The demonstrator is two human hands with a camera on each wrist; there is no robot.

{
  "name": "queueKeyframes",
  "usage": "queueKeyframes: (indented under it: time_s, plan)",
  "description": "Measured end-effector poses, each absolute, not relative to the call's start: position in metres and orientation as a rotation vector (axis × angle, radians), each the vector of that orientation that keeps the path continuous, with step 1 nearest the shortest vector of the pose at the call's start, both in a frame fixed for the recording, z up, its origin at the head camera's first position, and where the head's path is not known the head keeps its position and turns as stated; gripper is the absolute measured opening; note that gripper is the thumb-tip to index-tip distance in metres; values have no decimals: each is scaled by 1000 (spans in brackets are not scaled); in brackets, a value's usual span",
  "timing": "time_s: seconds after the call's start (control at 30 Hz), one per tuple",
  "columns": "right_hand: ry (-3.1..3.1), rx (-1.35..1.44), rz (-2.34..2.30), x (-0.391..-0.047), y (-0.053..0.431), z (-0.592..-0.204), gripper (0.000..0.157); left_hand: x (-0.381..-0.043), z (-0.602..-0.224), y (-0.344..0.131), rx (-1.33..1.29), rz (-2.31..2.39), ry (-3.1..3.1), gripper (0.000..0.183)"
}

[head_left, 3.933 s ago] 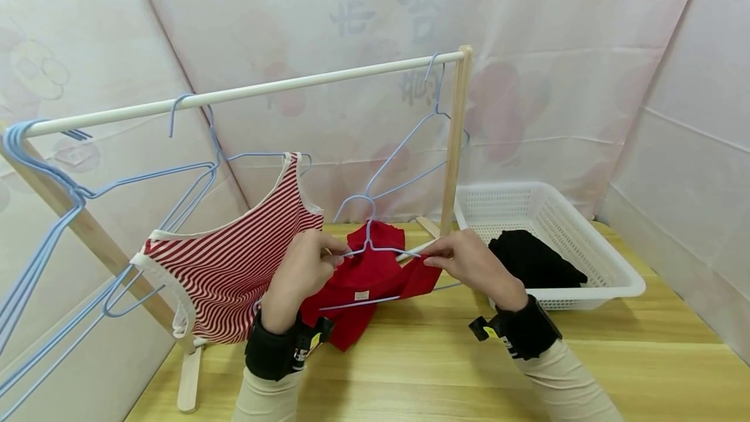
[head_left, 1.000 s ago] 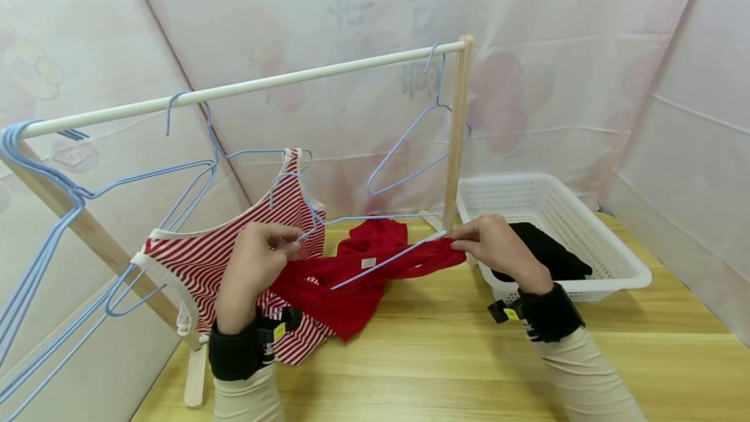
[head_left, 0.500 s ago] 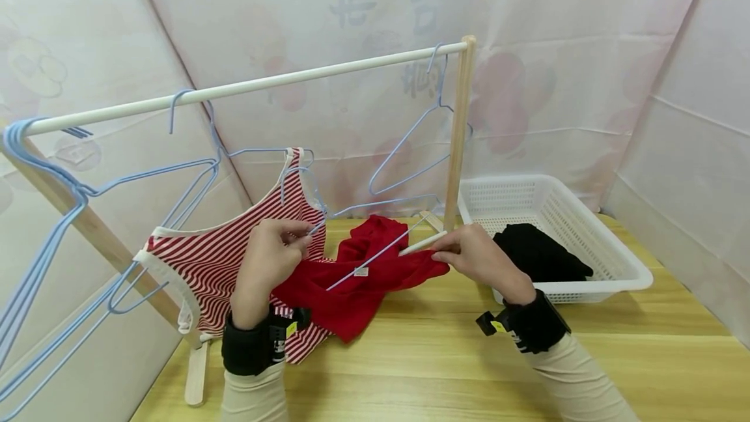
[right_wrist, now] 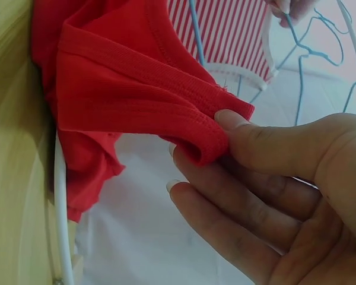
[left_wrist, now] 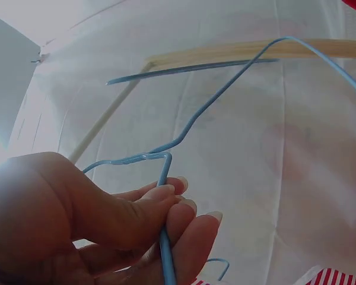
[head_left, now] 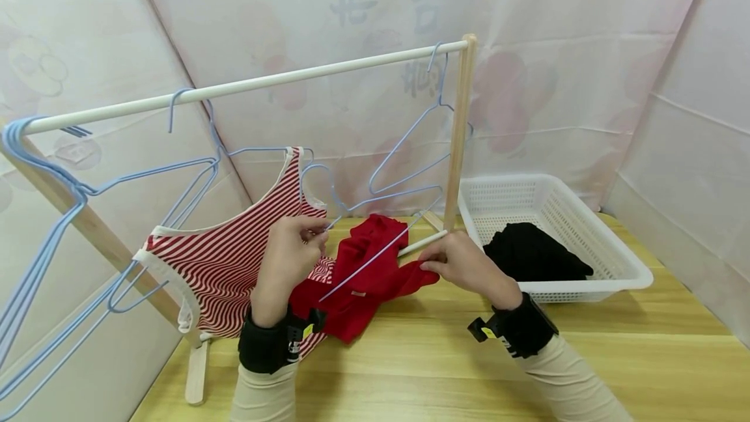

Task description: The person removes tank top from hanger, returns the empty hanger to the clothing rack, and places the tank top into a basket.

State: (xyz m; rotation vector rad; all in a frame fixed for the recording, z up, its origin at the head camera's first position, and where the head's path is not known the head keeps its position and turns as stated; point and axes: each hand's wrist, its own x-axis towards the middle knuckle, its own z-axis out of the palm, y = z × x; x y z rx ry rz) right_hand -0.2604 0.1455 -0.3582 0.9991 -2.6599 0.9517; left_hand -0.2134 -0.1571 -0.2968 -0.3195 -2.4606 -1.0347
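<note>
In the head view my left hand (head_left: 290, 256) pinches a light blue wire hanger (head_left: 389, 196) on its near arm, below the hook. The left wrist view shows the hanger's wire (left_wrist: 193, 119) running between thumb and fingers. The hanger's far arm is bare and tilts up to the right, above a crumpled red garment (head_left: 375, 236). My right hand (head_left: 469, 266) pinches a narrow end of that garment. Close up in the right wrist view, thumb and index finger hold the hemmed red edge (right_wrist: 216, 133), the other fingers loosely spread. Much of the garment lies bunched near the tabletop.
A red-and-white striped top (head_left: 228, 266) hangs from the rack's white rail (head_left: 305, 75) on the left. Several blue hangers (head_left: 43, 165) crowd the rail's left end. One bare hanger (head_left: 404, 142) hangs by the right post. A white basket (head_left: 621, 286) contains black cloth (head_left: 533, 253).
The hanger, earlier level over the red garment, now tilts with its right end raised clear of the cloth. Over the last second my left hand has moved right, my right hand left and down.
</note>
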Motion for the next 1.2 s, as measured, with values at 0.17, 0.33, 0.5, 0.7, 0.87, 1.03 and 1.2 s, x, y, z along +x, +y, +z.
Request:
queueKeyframes:
  time_s: [0.17,0.33,0.5,0.7,0.87,1.03,1.2]
  plan:
    - [-2666,1054,890,-260,142,-362,6,-212,-298,-151,-346,-1024,-2412,18]
    - [-2661,1062,802,-260,140,-363,5,-210,-296,-147,-355,-1052,-2328,16]
    - [-2664,1077,829,-260,141,-361,6,-208,-294,-145,-332,-1057,-2287,16]
    - [-2673,1074,852,-262,143,-361,6,-206,-293,-145,-279,-1055,-2315,19]
    - [-2659,1091,845,-263,143,-363,6,-206,-293,-147,-218,-1039,-2349,19]
    - [-2659,1089,848,-263,142,-364,5,-207,-294,-146,-190,-1030,-2353,18]
    - [-2655,1069,788,-263,141,-366,5,-211,-295,-143,-177,-1017,-2333,18]
